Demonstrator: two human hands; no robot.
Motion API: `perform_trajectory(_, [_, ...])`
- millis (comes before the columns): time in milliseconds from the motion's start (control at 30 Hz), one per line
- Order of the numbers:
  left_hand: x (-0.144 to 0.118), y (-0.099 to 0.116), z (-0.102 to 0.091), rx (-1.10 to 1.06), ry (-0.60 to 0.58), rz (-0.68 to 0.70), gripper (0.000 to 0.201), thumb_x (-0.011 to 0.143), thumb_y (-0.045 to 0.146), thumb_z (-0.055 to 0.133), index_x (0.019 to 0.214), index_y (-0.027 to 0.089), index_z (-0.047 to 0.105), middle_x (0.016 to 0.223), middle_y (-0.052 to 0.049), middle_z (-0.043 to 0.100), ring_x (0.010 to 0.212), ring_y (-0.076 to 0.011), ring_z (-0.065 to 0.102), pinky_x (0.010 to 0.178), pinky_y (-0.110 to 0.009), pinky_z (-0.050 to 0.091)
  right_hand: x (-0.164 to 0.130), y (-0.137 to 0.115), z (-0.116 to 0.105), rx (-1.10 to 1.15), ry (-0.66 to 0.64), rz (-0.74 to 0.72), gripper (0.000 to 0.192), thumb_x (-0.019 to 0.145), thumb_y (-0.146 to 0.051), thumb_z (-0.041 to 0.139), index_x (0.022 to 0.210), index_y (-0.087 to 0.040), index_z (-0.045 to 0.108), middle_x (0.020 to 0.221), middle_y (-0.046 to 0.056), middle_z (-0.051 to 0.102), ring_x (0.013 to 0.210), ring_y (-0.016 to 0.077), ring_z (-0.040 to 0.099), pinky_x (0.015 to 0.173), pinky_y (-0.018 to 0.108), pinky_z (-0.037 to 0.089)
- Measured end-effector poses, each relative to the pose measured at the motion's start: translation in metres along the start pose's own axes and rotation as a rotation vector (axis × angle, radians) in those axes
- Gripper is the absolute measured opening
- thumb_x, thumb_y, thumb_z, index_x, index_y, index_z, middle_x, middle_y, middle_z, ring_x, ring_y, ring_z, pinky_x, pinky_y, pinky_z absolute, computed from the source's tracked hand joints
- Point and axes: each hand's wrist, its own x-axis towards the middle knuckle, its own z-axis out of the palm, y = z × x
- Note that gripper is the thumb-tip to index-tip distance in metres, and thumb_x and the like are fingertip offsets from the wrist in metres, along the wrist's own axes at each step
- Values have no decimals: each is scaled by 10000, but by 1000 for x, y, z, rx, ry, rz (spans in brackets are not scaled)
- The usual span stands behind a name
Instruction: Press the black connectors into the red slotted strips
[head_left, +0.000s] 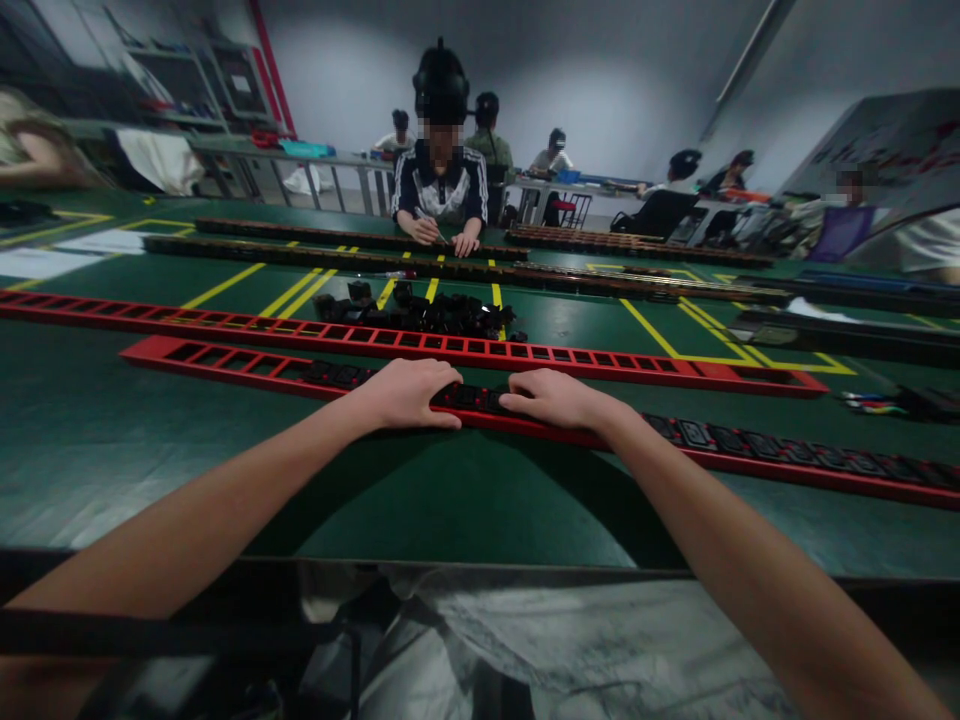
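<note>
A long red slotted rail [750,463] lies across the table in front of me, partly filled with black socket modules [696,433]. My left hand [412,393] is closed over the rail, with its fingers toward the far side and its thumb along the near edge. To its right, my right hand [559,398] also wraps over the rail, fingers bent and thumb near a black socket [487,398] that shows between the hands. The rail's left end has bare slots. Both hands cover part of the sockets under them.
A second red rail [360,338] with bare slots runs just behind. Beyond it sits a pile of loose black sockets [435,310]. Dark long strips [330,258] lie farther back, where a person [441,185] works opposite me. Bundled wires [900,402] lie at the right.
</note>
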Motion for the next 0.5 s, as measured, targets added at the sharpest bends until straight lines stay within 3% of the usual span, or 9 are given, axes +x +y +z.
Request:
perform_trajectory(233, [-1,3,-3,-61,76,56,376,934,469,458,1152,181,563,1142,-78,627,1072,-220,588,859,-322,452,0,2,1,23,-4,-1,507,930,-645,363,817,-191,559,839,62,637,705,171,537,644,282,353])
perform_trajectory(500, [1,2,-4,-188,38,-55,333,886,492,527,1067,215,572,1114,-48,643,1019,-211,603,793,-316,456,-1,-1,-1,24,1,14,506,928,-636,370,808,-187,569,830,62,631,689,167,524,629,285,341])
